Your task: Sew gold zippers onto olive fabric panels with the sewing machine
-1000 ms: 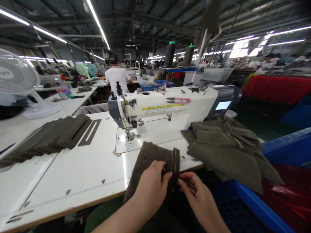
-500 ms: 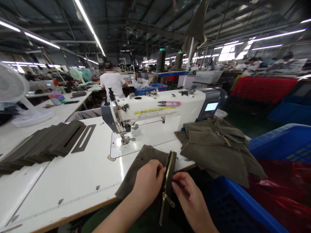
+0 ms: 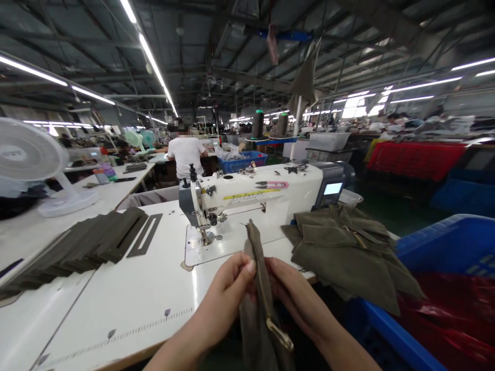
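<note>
I see the left hand (image 3: pixel 228 282) pinching the olive cloth (image 3: pixel 248 322) at the table's (image 3: pixel 131 288) near edge, the right hand (image 3: pixel 296 291) beside it — its grip I can't tell — and the dangling zipper pull (image 3: pixel 281 336) could drag things crooked if that pinch slackens.

There is one camera, and it is worn on the person's head. It looks forward and down. The left hand (image 3: pixel 228 283) and right hand (image 3: pixel 296 293) are very close to it, low in the middle. The sewing machine (image 3: pixel 296 193) is just past them, and the surface (image 3: pixel 147 288) spreads out to the left. The view also goes far back and up to the roof (image 3: pixel 96 41) and its long lights (image 3: pixel 154 67).
</note>
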`<move>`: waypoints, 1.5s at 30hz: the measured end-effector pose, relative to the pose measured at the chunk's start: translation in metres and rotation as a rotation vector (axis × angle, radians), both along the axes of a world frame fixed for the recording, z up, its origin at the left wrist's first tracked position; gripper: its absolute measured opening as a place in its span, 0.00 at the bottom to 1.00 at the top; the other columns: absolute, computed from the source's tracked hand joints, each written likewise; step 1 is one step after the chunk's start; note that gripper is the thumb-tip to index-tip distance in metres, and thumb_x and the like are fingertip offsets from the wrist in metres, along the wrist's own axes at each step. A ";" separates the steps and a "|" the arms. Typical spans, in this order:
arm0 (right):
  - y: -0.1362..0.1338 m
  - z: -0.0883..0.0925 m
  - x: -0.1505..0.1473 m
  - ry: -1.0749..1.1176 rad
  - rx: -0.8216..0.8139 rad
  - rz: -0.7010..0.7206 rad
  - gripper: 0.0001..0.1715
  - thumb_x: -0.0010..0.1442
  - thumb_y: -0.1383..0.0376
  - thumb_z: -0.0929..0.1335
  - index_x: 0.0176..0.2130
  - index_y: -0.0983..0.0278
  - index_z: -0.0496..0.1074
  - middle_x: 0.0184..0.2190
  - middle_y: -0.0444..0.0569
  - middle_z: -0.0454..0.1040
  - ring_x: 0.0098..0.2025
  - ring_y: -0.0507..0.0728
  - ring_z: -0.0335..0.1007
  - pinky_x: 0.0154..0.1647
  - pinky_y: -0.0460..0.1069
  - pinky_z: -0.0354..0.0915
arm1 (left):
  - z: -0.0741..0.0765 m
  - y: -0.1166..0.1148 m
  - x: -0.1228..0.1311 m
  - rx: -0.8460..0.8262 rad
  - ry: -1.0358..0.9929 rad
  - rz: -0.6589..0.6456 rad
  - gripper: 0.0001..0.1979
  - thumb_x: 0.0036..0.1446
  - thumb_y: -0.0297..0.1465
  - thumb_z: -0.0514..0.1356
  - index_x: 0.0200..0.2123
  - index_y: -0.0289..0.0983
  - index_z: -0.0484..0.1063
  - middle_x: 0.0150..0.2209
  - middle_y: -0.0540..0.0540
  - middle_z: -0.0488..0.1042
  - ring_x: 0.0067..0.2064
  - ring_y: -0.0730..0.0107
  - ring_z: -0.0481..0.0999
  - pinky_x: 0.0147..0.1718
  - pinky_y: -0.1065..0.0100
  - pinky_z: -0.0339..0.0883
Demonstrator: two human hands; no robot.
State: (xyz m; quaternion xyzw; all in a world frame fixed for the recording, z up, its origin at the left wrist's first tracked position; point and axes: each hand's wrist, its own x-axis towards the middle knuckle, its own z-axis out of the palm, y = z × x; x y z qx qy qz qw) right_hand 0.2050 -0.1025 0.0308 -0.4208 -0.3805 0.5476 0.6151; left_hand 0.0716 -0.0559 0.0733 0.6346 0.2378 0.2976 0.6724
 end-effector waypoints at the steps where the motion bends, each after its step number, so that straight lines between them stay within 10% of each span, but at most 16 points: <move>1: 0.001 0.005 0.000 0.009 -0.024 -0.009 0.24 0.55 0.48 0.65 0.38 0.66 0.70 0.34 0.52 0.73 0.35 0.57 0.68 0.27 0.47 0.62 | 0.002 0.000 0.000 -0.048 -0.057 -0.029 0.16 0.56 0.43 0.56 0.29 0.34 0.64 0.24 0.52 0.64 0.27 0.73 0.64 0.29 0.72 0.60; 12: -0.001 0.043 0.031 0.085 0.027 -0.140 0.23 0.49 0.52 0.70 0.36 0.67 0.70 0.31 0.49 0.72 0.30 0.52 0.67 0.30 0.46 0.61 | 0.020 -0.004 0.018 -0.117 -0.156 0.185 0.21 0.44 0.41 0.65 0.40 0.36 0.72 0.28 0.46 0.75 0.33 0.59 0.74 0.30 0.67 0.68; 27: 0.005 0.036 0.048 -0.332 -0.069 -0.173 0.28 0.46 0.49 0.70 0.39 0.67 0.71 0.34 0.51 0.73 0.37 0.56 0.68 0.37 0.49 0.63 | 0.016 0.008 0.024 -0.077 -0.153 0.251 0.19 0.48 0.40 0.62 0.42 0.36 0.72 0.35 0.44 0.76 0.37 0.59 0.74 0.34 0.68 0.68; 34: 0.001 0.045 0.044 -0.054 0.008 -0.300 0.25 0.40 0.55 0.75 0.36 0.65 0.71 0.34 0.50 0.75 0.39 0.59 0.70 0.45 0.52 0.62 | 0.009 0.015 0.020 -0.084 -0.142 0.239 0.21 0.46 0.40 0.64 0.43 0.37 0.71 0.32 0.46 0.75 0.37 0.58 0.74 0.36 0.65 0.67; 39: 0.016 0.042 0.061 -0.169 0.034 -0.370 0.20 0.43 0.54 0.73 0.32 0.64 0.68 0.30 0.46 0.74 0.33 0.56 0.70 0.37 0.50 0.64 | -0.019 0.036 0.016 -0.163 -0.111 0.254 0.18 0.48 0.45 0.61 0.33 0.36 0.67 0.23 0.52 0.69 0.27 0.69 0.71 0.24 0.72 0.64; 45: 0.076 -0.017 0.067 -0.459 -0.093 -0.352 0.18 0.33 0.61 0.76 0.24 0.64 0.68 0.22 0.44 0.70 0.27 0.56 0.67 0.31 0.50 0.63 | -0.078 0.072 -0.022 0.010 0.296 0.485 0.16 0.53 0.44 0.53 0.30 0.36 0.62 0.21 0.52 0.66 0.19 0.71 0.68 0.21 0.68 0.64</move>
